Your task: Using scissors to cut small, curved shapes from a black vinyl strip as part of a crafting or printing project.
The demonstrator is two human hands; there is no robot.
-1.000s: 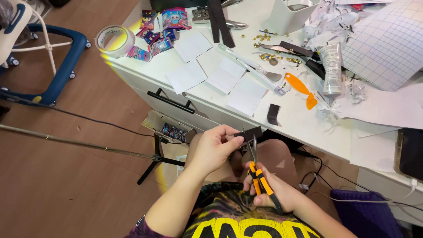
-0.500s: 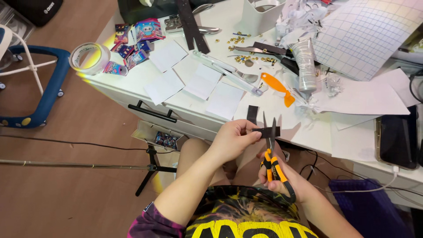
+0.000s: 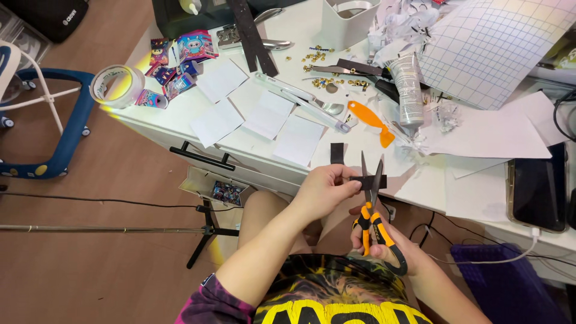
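Open room is left over the lap, where the left hand point(image 3: 324, 192) and right hand point(image 3: 384, 243) are held just off the white table point(image 3: 240, 147) edge. Farther in, passage is blocked by white paper sheets point(image 3: 267, 114), an orange-handled tool point(image 3: 369, 120), a grey tube point(image 3: 409, 90) and scattered brass bits point(image 3: 318, 58).

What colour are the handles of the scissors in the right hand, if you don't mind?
Orange and black, clearest in the head view: scissors, right hand.
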